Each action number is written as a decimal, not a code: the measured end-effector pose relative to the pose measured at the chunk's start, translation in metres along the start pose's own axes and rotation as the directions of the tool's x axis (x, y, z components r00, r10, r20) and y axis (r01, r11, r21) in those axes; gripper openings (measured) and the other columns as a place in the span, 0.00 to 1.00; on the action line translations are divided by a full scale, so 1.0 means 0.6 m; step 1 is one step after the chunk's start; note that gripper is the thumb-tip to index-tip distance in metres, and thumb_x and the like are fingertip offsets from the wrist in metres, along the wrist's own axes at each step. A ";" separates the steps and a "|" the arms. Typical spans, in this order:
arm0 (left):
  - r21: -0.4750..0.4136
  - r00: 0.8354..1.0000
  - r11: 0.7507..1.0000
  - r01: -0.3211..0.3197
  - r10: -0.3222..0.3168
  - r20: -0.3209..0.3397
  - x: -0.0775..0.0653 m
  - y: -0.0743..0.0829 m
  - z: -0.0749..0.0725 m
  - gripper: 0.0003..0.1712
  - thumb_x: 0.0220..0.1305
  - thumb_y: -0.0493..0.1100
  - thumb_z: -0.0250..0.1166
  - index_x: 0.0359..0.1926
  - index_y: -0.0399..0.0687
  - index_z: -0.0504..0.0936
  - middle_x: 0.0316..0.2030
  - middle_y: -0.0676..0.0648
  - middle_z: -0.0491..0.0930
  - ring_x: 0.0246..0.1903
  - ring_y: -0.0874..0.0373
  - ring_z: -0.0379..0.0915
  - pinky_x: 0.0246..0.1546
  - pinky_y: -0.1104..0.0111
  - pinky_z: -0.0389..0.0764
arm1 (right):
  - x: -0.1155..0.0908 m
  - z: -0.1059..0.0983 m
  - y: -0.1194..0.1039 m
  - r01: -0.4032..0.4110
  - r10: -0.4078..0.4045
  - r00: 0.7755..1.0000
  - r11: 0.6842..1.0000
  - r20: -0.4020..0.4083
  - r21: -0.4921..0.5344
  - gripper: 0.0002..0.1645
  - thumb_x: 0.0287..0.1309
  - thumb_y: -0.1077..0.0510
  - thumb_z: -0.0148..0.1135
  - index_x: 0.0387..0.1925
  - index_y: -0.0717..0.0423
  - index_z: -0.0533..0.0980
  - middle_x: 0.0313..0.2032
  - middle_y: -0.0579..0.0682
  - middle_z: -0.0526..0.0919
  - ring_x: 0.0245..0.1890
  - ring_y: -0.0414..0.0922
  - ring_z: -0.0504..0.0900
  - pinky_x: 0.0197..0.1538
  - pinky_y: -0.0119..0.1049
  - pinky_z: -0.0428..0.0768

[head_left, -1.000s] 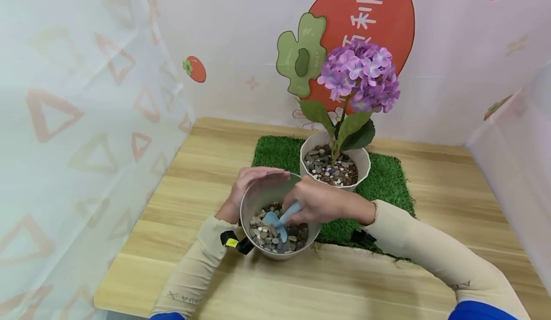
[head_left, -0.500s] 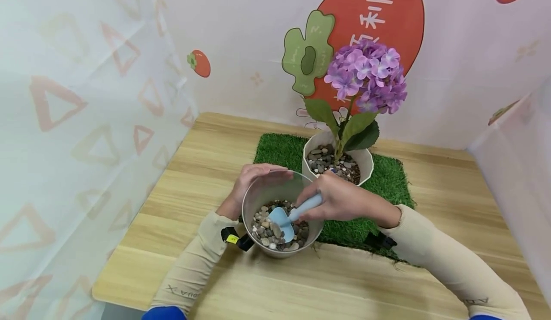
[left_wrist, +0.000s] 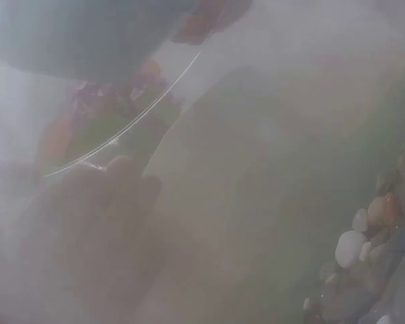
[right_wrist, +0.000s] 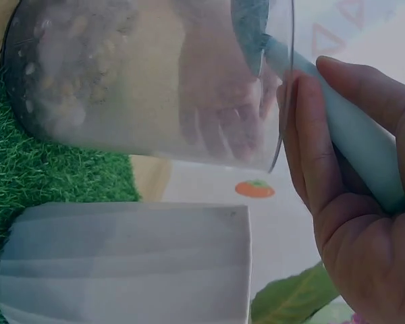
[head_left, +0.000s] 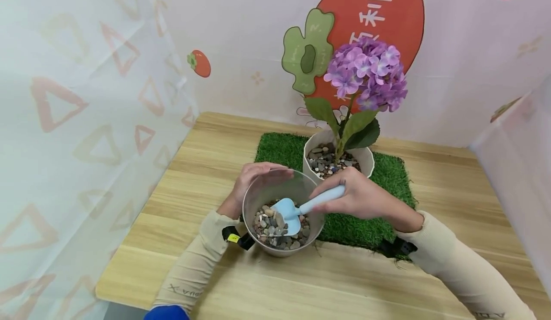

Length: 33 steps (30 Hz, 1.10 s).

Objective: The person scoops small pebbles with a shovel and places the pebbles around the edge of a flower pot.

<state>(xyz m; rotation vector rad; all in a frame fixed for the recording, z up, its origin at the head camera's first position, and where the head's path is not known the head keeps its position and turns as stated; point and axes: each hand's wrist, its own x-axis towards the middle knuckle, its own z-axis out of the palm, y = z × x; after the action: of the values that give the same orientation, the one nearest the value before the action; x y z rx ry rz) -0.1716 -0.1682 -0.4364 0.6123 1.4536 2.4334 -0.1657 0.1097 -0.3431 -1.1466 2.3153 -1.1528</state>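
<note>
My right hand (head_left: pixel 359 195) grips the handle of a light blue toy shovel (head_left: pixel 320 200). Several pebbles (head_left: pixel 277 222) lie on its scoop, which is tilted inside a clear plastic bucket (head_left: pixel 269 186). In the right wrist view the shovel's scoop (right_wrist: pixel 248 34) is up near the bucket's rim, well above the stones at the bottom. My left hand (head_left: pixel 247 183) holds the bucket around its far left side, fingers along the outer wall; they show through the plastic in the right wrist view. The left wrist view is hazy through the bucket wall.
Behind the bucket, a white faceted pot (head_left: pixel 366 162) with soil and stones holds a purple hydrangea (head_left: pixel 366 73). The pot stands on a green artificial grass mat (head_left: pixel 393 200) on a wooden table (head_left: pixel 206 148). Printed sheets (head_left: pixel 241 38) hang at the back and sides.
My right hand has moved to the right and lifted the shovel out of the pebbles, its scoop now carrying several. The left hand keeps its hold on the bucket.
</note>
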 end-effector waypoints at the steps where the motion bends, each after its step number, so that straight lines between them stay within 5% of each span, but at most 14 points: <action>1: 0.000 1.000 1.000 -0.002 0.002 0.001 0.001 -0.001 -0.001 0.24 0.72 0.40 0.42 0.55 0.30 0.77 0.53 0.36 0.82 0.56 0.41 0.77 0.64 0.50 0.73 | -0.003 -0.003 0.000 -0.009 0.009 1.000 1.000 -0.015 0.001 0.09 0.51 0.49 0.72 0.37 0.37 0.86 0.26 0.37 0.86 0.16 0.33 0.66 0.19 0.27 0.71; 16: 0.055 1.000 0.998 0.018 -0.017 -0.014 0.002 -0.002 -0.004 0.23 0.70 0.43 0.44 0.54 0.36 0.79 0.53 0.38 0.82 0.56 0.42 0.78 0.64 0.51 0.74 | -0.056 -0.025 -0.001 -0.154 0.156 0.968 0.988 -0.194 0.025 0.11 0.50 0.49 0.73 0.38 0.38 0.85 0.22 0.42 0.83 0.10 0.31 0.53 0.13 0.28 0.60; 27: 0.103 0.998 0.994 0.042 -0.037 -0.049 0.001 0.003 -0.002 0.23 0.71 0.41 0.42 0.53 0.40 0.81 0.51 0.43 0.84 0.54 0.45 0.80 0.63 0.45 0.71 | -0.097 -0.037 -0.008 -0.314 0.323 0.889 0.946 -0.325 0.080 0.14 0.46 0.44 0.74 0.37 0.37 0.85 0.21 0.42 0.87 0.11 0.33 0.59 0.11 0.31 0.64; 33: 0.069 0.998 0.996 0.047 -0.045 -0.034 0.000 0.003 -0.001 0.23 0.71 0.41 0.41 0.54 0.40 0.80 0.52 0.43 0.84 0.55 0.46 0.79 0.65 0.48 0.72 | -0.121 -0.056 -0.018 -0.383 0.374 0.844 0.922 -0.386 0.055 0.14 0.46 0.44 0.74 0.37 0.37 0.85 0.18 0.45 0.80 0.11 0.34 0.60 0.11 0.33 0.66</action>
<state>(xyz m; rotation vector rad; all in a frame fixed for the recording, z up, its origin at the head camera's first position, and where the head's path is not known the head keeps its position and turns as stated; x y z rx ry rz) -0.1717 -0.1694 -0.4350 0.5501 1.5543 2.3770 -0.1334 0.1797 -0.3186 -0.4440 2.6906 -1.2852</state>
